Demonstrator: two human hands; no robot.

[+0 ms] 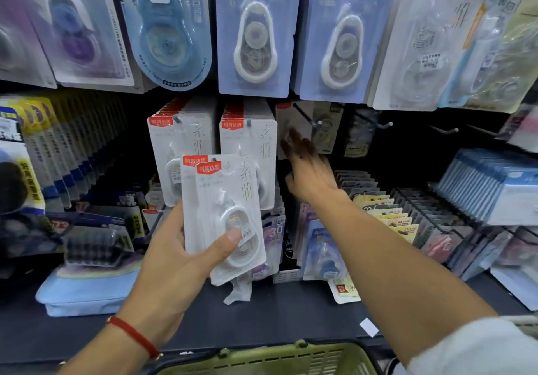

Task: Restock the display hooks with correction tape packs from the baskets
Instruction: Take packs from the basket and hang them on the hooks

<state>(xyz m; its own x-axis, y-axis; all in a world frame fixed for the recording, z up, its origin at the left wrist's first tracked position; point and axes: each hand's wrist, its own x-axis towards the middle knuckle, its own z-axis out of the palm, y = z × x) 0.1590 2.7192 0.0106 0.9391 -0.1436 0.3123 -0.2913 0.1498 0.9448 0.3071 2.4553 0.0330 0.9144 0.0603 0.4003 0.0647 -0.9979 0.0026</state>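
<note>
Two white blister-card correction tape packs [224,217], flat and glossy with red tabs, sit fanned in the left hand [174,261], its grip curled round them, thumb pressed on the front bubble. Behind, two hooks carry rows of the same packs [247,153]. Right of those, the right hand [308,170], blurred, fingers spread and holding nothing, reaches toward a bare black hook [308,118]. Below, a green slotted plastic basket [270,358] edges the dark shelf [276,313].
</note>
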